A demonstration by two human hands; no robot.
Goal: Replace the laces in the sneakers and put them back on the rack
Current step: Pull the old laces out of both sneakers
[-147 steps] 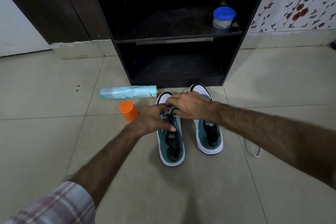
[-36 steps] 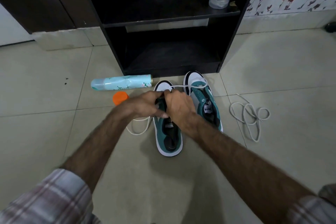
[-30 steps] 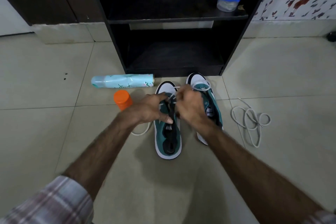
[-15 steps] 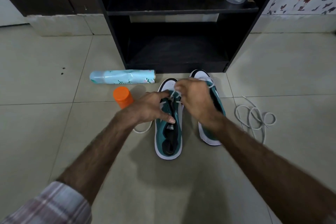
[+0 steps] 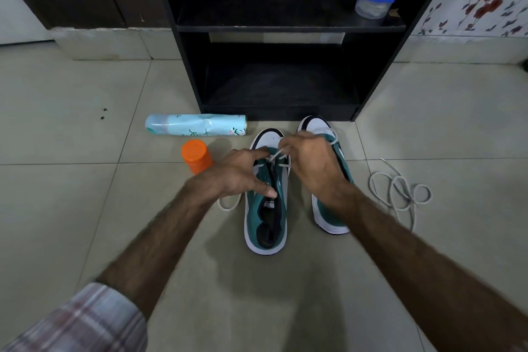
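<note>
Since half a second ago both hands have barely shifted: the left hand (image 5: 238,173) and right hand (image 5: 310,161) pinch the white lace (image 5: 278,158) over the left sneaker (image 5: 265,214), lying toe-first toward the rack (image 5: 281,28), spare lace (image 5: 400,188) and orange cap (image 5: 195,156) flanking on the floor (image 5: 85,194).

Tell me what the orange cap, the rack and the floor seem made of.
Orange cap: probably plastic, smooth with a dull sheen. Rack: likely laminated board, flat matt black panels with square edges. Floor: ceramic or similar tile, pale and slightly glossy, with grout lines.
</note>
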